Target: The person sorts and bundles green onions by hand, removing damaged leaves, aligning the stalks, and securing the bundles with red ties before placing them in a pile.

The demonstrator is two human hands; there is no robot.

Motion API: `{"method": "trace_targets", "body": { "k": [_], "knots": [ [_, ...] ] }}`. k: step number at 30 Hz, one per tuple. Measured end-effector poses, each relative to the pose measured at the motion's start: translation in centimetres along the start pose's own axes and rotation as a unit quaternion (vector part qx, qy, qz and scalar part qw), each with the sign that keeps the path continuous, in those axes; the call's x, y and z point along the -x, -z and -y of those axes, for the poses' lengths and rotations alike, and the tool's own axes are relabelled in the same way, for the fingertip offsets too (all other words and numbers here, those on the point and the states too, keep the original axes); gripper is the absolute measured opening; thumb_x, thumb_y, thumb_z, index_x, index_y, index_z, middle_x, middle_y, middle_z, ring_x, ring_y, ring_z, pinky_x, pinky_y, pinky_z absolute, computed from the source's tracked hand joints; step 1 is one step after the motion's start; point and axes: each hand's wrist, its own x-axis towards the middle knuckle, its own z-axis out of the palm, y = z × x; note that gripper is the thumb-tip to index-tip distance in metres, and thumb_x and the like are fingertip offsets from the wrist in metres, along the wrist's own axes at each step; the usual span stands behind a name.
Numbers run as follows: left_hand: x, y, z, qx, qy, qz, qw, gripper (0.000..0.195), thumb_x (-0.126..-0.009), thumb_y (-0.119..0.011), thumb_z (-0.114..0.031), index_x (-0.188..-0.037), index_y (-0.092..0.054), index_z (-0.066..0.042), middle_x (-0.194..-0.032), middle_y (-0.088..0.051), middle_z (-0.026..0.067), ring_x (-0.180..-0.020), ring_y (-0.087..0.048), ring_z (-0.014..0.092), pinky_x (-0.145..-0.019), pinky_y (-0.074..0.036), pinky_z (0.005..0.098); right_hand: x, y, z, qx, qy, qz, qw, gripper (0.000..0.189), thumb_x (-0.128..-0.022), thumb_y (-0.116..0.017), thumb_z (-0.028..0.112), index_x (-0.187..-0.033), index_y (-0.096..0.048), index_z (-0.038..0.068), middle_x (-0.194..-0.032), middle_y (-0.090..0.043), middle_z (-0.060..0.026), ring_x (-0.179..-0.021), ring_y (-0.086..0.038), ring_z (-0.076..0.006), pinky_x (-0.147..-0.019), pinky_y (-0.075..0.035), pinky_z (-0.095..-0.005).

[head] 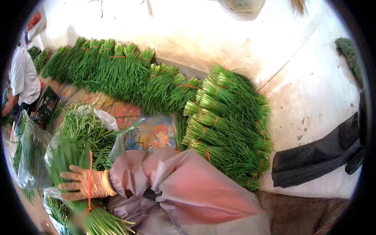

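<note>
My right hand (85, 182), in an orange rubber glove, reaches in from the right and lies across a bundle of garlic chives (66, 155). Its fingers are slightly spread over the leaves. An orange-red tie (90, 179) runs over the back of the glove and around the bundle. Pale cut stems (108, 220) stick out below the hand. A loose plastic oversleeve (199, 188) covers the arm. My left hand cannot be seen; a round blurred patch hides part of the area under the bundle. Behind the bundle, a clear plastic bag (117, 145) holds loose chives (85, 126).
Tied chive bundles (100, 67) line the wall, and more are stacked (223, 117) at the right. A patterned floor sheet (152, 132) lies between. Another bag (33, 158) stands left, near a person (23, 73) and dark crate (48, 101). Black cloth (317, 152) lies right.
</note>
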Motion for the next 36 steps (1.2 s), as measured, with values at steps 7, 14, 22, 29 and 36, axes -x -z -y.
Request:
{"method": "trace_targets", "body": {
  "k": [7, 14, 22, 29, 36],
  "knots": [
    [0.4, 0.8, 0.2, -0.030, 0.012, -0.049, 0.998, 0.076, -0.088, -0.040, -0.060, -0.146, -0.024, -0.012, -0.139, -0.035, 0.0134, -0.120, -0.041, 0.029, -0.097, -0.034, 0.0447, 2.2, 1.3, 2.7, -0.096, 0.037, 0.049, 0.994, 0.059, -0.076, -0.057, 0.028, -0.130, -0.040, 0.012, -0.117, -0.055, -0.0088, -0.115, -0.049, -0.0271, -0.103, -0.034, -0.0487],
    [-0.3, 1.0, 0.2, -0.016, 0.034, -0.052, 0.998, 0.073, -0.089, -0.037, -0.058, -0.146, -0.023, -0.014, -0.142, -0.032, 0.0100, -0.123, -0.036, 0.027, -0.099, -0.028, 0.0448, 4.1, 7.0, 3.7, -0.282, -0.136, -0.229, 0.922, 0.078, -0.045, -0.083, 0.028, -0.111, -0.052, 0.003, -0.096, -0.056, -0.0134, -0.092, -0.056, -0.0323, -0.080, -0.045, -0.0371],
    [-2.1, 3.7, -2.7, 0.058, 0.068, -0.086, 0.992, 0.070, -0.091, -0.034, -0.057, -0.146, -0.022, -0.016, -0.144, -0.028, 0.0062, -0.127, -0.030, 0.025, -0.102, -0.021, 0.0450, 6.0, 10.0, 4.9, -0.721, -0.394, -0.207, 0.532, 0.064, -0.053, -0.081, 0.025, -0.107, -0.053, 0.003, -0.093, -0.056, -0.0094, -0.086, -0.057, -0.0262, -0.076, -0.046, -0.0338],
    [-1.5, 7.3, -4.1, 0.255, 0.104, -0.116, 0.954, 0.067, -0.092, -0.031, -0.056, -0.147, -0.022, -0.018, -0.147, -0.025, 0.0029, -0.131, -0.026, 0.023, -0.105, -0.015, 0.0451, 14.8, 9.2, -0.5, -0.464, -0.530, -0.221, 0.674, 0.055, -0.056, -0.078, 0.024, -0.102, -0.055, 0.004, -0.090, -0.057, -0.0091, -0.083, -0.057, -0.0266, -0.073, -0.046, -0.0350],
    [0.1, 11.7, -3.9, 0.515, 0.145, -0.150, 0.832, 0.065, -0.093, -0.028, -0.054, -0.147, -0.021, -0.019, -0.149, -0.021, -0.0004, -0.134, -0.021, 0.021, -0.108, -0.009, 0.0453, 40.1, 15.3, 3.2, 0.032, -0.801, -0.012, 0.598, 0.046, -0.059, -0.076, 0.023, -0.097, -0.057, 0.005, -0.086, -0.057, -0.0088, -0.079, -0.057, -0.0271, -0.070, -0.047, -0.0361]
  ]
}}
